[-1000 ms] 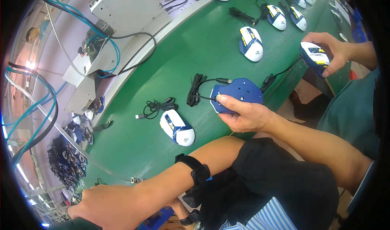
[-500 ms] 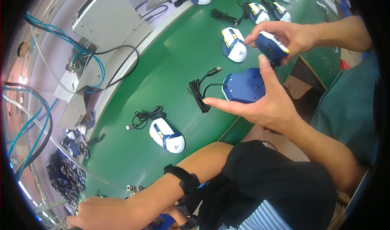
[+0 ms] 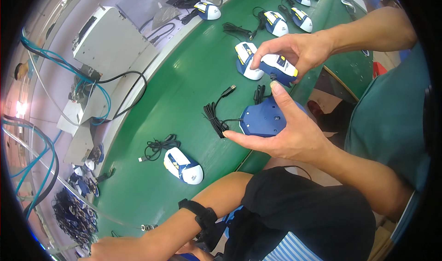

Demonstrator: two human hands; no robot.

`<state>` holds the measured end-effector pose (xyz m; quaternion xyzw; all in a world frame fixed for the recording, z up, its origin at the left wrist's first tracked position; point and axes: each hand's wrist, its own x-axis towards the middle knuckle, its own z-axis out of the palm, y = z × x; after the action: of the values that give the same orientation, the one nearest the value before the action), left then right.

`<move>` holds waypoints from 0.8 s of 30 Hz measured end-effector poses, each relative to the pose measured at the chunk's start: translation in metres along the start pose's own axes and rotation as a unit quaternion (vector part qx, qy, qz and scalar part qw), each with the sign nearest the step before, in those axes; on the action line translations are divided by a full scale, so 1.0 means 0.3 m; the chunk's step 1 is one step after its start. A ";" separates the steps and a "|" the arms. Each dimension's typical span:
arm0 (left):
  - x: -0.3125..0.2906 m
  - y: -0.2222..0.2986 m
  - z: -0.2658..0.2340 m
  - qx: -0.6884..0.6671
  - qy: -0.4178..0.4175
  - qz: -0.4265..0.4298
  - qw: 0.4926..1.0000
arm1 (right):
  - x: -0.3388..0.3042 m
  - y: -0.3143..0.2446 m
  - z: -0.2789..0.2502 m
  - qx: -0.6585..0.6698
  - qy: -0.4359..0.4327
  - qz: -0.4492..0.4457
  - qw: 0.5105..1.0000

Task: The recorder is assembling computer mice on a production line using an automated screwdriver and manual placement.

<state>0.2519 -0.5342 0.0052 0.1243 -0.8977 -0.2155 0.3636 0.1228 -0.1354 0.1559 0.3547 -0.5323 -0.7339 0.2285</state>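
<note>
My right forearm, in a black sleeve with a black wrist strap, stretches to the lower left. My right hand (image 3: 120,248) is cut off by the frame's lower edge, so its fingers are hidden. Close to it is a small metal fitting (image 3: 148,227). Only a sliver of my left hand (image 3: 187,248) shows beneath that forearm, and what it holds is out of sight. The nearest white-and-blue computer mouse (image 3: 183,166) lies on the green bench beyond my right forearm, its black cable (image 3: 161,144) bundled beside it.
A co-worker's upper hand (image 3: 304,53) grips a mouse (image 3: 278,68); the lower hand (image 3: 299,132) holds an upturned blue mouse (image 3: 263,119). Several corded mice line the green bench (image 3: 184,90). A grey metal box (image 3: 113,44) and hanging blue tubes (image 3: 60,63) stand left.
The view has shifted, moving the bench and mice left and mostly down. The co-worker has tilted the upper mouse, showing more of its white top. My right hand sits lower, more cropped.
</note>
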 end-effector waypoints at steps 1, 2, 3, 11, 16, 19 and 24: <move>-0.004 -0.016 -0.008 0.014 0.001 0.000 1.000 | 0.053 0.086 0.019 0.022 0.007 0.034 0.999; -0.005 -0.031 -0.020 0.025 0.004 0.001 1.000 | 0.064 0.036 0.011 0.027 0.013 0.041 0.999; -0.003 -0.044 -0.035 0.038 0.007 0.002 0.999 | 0.060 -0.084 -0.011 0.087 0.032 0.054 0.994; 0.000 -0.041 -0.013 0.029 0.003 -0.001 1.000 | 0.009 -0.040 -0.003 0.119 0.079 -0.015 0.990; -0.019 -0.055 -0.020 0.028 0.001 -0.001 1.000 | -0.001 -0.044 -0.011 0.424 0.035 0.070 0.902; -0.004 -0.053 -0.020 0.029 0.002 0.001 1.000 | -0.013 -0.049 -0.013 0.448 0.074 0.087 0.887; -0.002 -0.055 -0.016 0.030 0.002 0.003 1.000 | -0.022 -0.080 -0.028 0.404 0.074 0.046 0.911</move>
<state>0.2569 -0.5498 0.0002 0.1328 -0.9035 -0.1871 0.3621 0.1347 -0.1280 0.1335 0.4451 -0.7806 -0.4164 0.1383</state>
